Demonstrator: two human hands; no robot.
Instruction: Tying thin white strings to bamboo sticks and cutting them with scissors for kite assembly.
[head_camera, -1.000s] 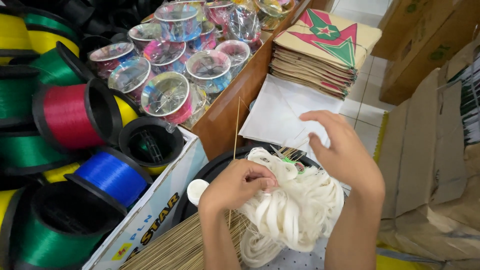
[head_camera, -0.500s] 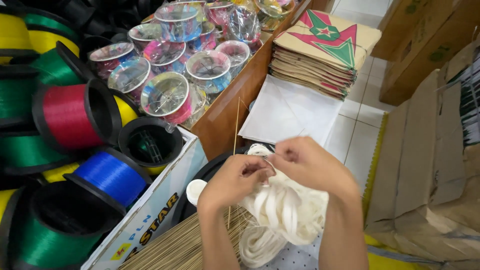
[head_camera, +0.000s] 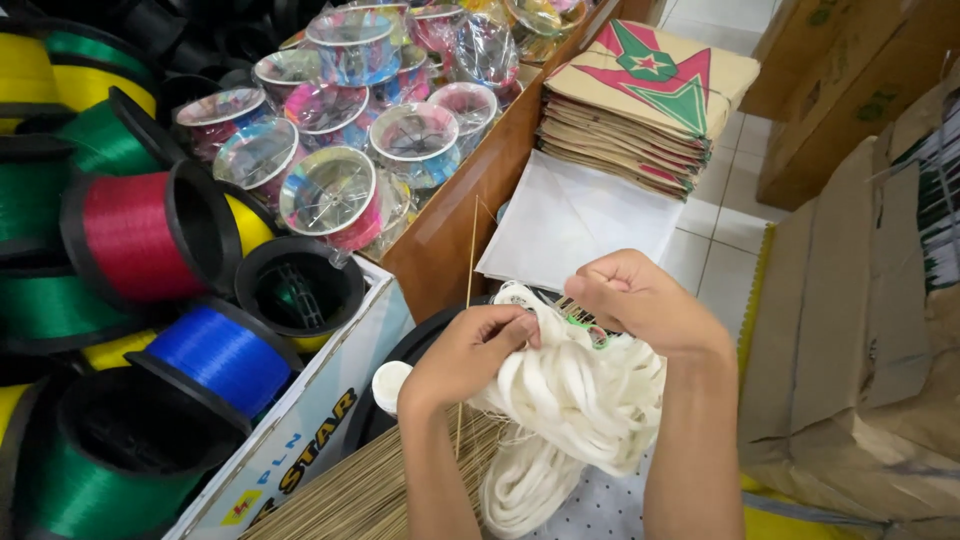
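Your left hand (head_camera: 470, 350) pinches white string skein (head_camera: 575, 395); right hand (head_camera: 640, 300) fingers curled on loop. Risk: loose coils tangle, snag thin stick (head_camera: 468, 290).

- A white cardboard box with black and yellow print on its side (head_camera: 300, 455) stands at lower left, holding the spools.
- Clear cellophane wrappers (head_camera: 480, 50) cover the shiny round reels in the wooden tray at the top.
- A stack of flat tan paper packets with a red and green star design (head_camera: 645, 95) lies at upper right, on a white sheet.
- Plain brown cardboard cartons (head_camera: 860, 330) stand along the right edge; another brown carton with small green marks (head_camera: 850, 90) sits behind them.
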